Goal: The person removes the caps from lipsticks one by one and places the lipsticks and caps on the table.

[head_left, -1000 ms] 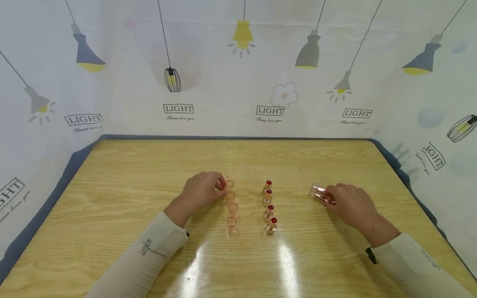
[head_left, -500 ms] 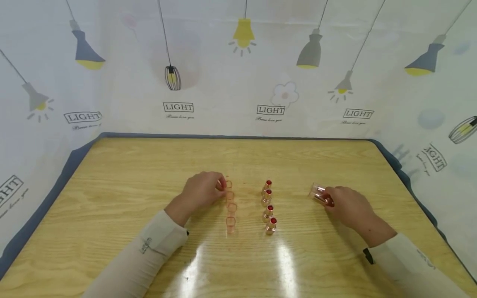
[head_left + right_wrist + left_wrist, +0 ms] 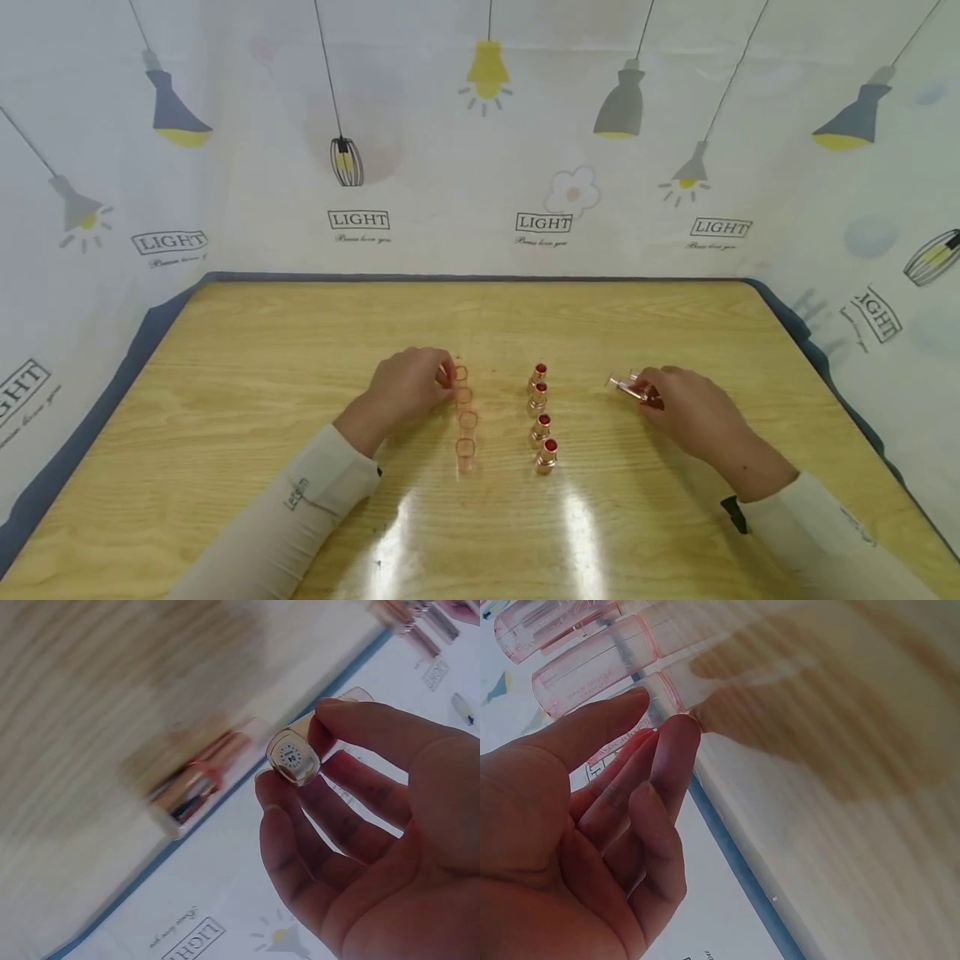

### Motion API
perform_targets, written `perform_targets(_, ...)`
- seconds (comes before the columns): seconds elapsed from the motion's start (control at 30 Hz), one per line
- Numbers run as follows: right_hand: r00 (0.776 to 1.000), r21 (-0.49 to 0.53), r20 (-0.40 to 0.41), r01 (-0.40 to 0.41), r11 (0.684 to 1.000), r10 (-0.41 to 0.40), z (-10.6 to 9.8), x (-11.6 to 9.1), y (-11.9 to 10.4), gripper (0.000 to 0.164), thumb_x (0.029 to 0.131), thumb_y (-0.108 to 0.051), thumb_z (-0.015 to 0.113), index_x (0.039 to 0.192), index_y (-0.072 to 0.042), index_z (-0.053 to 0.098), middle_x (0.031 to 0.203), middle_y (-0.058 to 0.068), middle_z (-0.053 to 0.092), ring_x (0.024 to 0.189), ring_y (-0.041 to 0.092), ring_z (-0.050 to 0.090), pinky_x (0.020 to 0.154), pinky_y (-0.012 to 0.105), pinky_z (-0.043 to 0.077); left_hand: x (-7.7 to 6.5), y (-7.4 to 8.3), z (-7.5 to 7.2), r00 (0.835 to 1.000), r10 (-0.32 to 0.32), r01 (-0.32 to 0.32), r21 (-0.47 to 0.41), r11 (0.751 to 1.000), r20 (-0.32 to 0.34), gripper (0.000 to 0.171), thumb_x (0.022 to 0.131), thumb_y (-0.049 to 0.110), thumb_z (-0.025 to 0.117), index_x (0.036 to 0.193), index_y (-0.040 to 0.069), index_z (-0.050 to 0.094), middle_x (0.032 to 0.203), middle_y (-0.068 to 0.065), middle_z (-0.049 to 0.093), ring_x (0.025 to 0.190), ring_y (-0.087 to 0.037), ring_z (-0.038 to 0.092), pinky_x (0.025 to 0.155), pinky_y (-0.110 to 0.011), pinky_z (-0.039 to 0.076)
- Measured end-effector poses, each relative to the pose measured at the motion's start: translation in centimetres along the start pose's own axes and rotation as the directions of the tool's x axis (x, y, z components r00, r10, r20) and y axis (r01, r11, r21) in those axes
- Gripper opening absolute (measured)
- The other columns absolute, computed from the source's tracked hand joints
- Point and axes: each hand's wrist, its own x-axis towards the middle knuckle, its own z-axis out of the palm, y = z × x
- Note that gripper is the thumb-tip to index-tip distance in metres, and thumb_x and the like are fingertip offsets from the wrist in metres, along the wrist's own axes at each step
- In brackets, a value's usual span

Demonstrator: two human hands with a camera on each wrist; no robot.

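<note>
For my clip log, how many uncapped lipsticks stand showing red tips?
4, all upright in the head view, in one line right of the clear caps: farthest lipstick, second lipstick, third lipstick and nearest lipstick.

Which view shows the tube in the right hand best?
The right wrist view: the tube is close, the round label on its base facing the camera, though the right hand covers part of its side. The head view shows it small and partly hidden; the left wrist view, not at all.
</note>
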Motion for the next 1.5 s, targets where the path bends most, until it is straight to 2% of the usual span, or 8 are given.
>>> perform_targets(0.37, 0.992, 0.04, -0.1, 0.083, 0.996, -0.079, -2.4, 0.4, -4.1, 0.029, 0.086, -0.012, 0.079, 0.112, -0.003, 0.068, 0.097, 0.008, 0.069, 0.081, 0.02, 0.071, 0.067, 0.036, 0.058, -1.0, -1.0, -0.7, 0.999, -0.027, 0.026, -0.038, 0.999, -0.029, 0.029, 0.091, 0.023, 0.074, 0.118, 0.016, 0.069, 0.105, 0.003, 0.076, 0.1, -0.021, 0.071, 0.084, -0.044, 0.055)
perform_targets(0.47, 0.99, 0.059, -0.107, 0.097, 0.994, -0.091, -2.9, 0.7, -5.2, 0.029, 0.086, -0.012, 0.079, 0.112, -0.005, 0.068, 0.098, 0.008, 0.069, 0.083, 0.02, 0.071, 0.069, 0.036, 0.058, -1.6, -1.2, -1.1, 0.998, -0.01, 0.009, -0.028, 1.0, -0.054, 0.031, 0.091, 0.023, 0.074, 0.121, 0.016, 0.068, 0.106, 0.003, 0.076, 0.098, -0.022, 0.071, 0.079, -0.041, 0.055)
perform_targets(0.6, 0.985, 0.065, -0.121, 0.127, 0.99, -0.119, -3.1, 0.9, -6.5, 0.03, 0.086, -0.013, 0.079, 0.113, -0.007, 0.069, 0.098, 0.005, 0.069, 0.084, 0.018, 0.07, 0.07, 0.036, 0.058, -2.4, -1.2, -1.9, 0.995, 0.007, -0.01, -0.031, 0.999, -0.098, 0.031, 0.092, 0.021, 0.072, 0.122, 0.017, 0.068, 0.108, 0.002, 0.076, 0.068, -0.016, 0.067, 0.056, -0.03, 0.047)
perform_targets(0.7, 0.979, 0.067, -0.135, 0.16, 0.985, -0.15, -3.1, 1.1, -7.5, 0.029, 0.086, -0.014, 0.079, 0.113, -0.008, 0.069, 0.097, 0.003, 0.069, 0.083, 0.016, 0.07, 0.07, 0.035, 0.057, -3.1, -0.9, -2.6, 0.987, 0.013, -0.019, -0.042, 0.999, -0.157, 0.027, 0.093, 0.02, 0.069, 0.12, 0.018, 0.068, 0.109, 0.001, 0.076, 0.047, -0.012, 0.049, 0.045, -0.025, 0.032)
perform_targets(0.8, 0.973, 0.065, -0.146, 0.189, 0.98, -0.178, -3.0, 1.4, -8.4, 0.029, 0.086, -0.015, 0.079, 0.113, -0.008, 0.069, 0.098, 0.002, 0.069, 0.082, 0.015, 0.069, 0.069, 0.033, 0.057, -3.7, -0.2, -3.1, 0.976, 0.04, -0.046, -0.024, 0.999, -0.215, 0.024, 0.094, 0.021, 0.067, 0.118, 0.02, 0.069, 0.108, 0.001, 0.076, 0.042, -0.01, 0.043, 0.043, -0.024, 0.028)
perform_targets(0.93, 0.967, 0.061, -0.153, 0.215, 0.975, -0.204, -2.7, 1.7, -9.6, 0.028, 0.086, -0.016, 0.079, 0.112, -0.009, 0.07, 0.099, 0.002, 0.07, 0.081, 0.014, 0.069, 0.067, 0.032, 0.056, -4.6, 1.3, -3.3, 0.963, 0.097, -0.096, 0.017, 0.995, -0.252, 0.022, 0.094, 0.022, 0.067, 0.116, 0.021, 0.071, 0.105, 0.004, 0.076, 0.054, -0.005, 0.057, 0.042, -0.024, 0.035)
perform_targets(1.23, 0.956, 0.089, -0.169, 0.257, 0.962, -0.24, -2.1, 1.8, -11.5, 0.029, 0.084, -0.018, 0.082, 0.11, -0.013, 0.071, 0.1, -0.001, 0.069, 0.083, 0.012, 0.072, 0.068, 0.029, 0.057, -5.9, 4.5, -2.6, 0.948, 0.188, -0.182, 0.045, 0.982, -0.255, 0.026, 0.094, 0.032, 0.07, 0.119, 0.023, 0.069, 0.102, 0.01, 0.075, 0.059, 0.004, 0.056, 0.045, -0.021, 0.041)
perform_targets(1.5, 0.949, 0.126, -0.14, 0.299, 0.946, -0.281, -1.6, 1.8, -12.6, 0.027, 0.086, -0.016, 0.08, 0.11, -0.011, 0.071, 0.099, -0.002, 0.068, 0.084, 0.012, 0.069, 0.07, 0.026, 0.057, -6.5, 5.6, -2.3, 0.93, 0.248, -0.238, 0.072, 0.969, -0.272, 0.041, 0.089, 0.048, 0.072, 0.123, 0.025, 0.068, 0.101, 0.009, 0.076, 0.061, 0.004, 0.061, 0.05, -0.017, 0.043)
